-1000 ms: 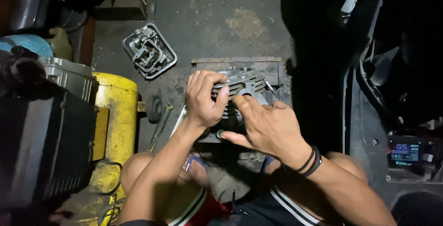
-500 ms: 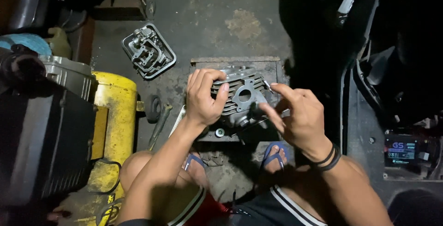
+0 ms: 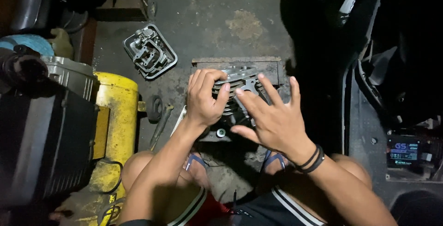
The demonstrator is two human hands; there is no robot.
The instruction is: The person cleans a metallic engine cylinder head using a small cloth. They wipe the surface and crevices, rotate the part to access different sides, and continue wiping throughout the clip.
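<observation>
The finned grey engine cylinder stands on a dark metal block on the concrete floor, just in front of the person's knees. The left hand grips the left side of the cylinder, fingers curled over its top edge. The right hand was off to the right side half a second ago; now it is back over the cylinder with fingers spread wide, holding nothing, and it hides part of the gasket face. So the work on the top face seems to go on.

At the floor's upper left lies a grey valve cover. At the left edge stands a yellow tank. At the right edge sits a small black battery with a blue label.
</observation>
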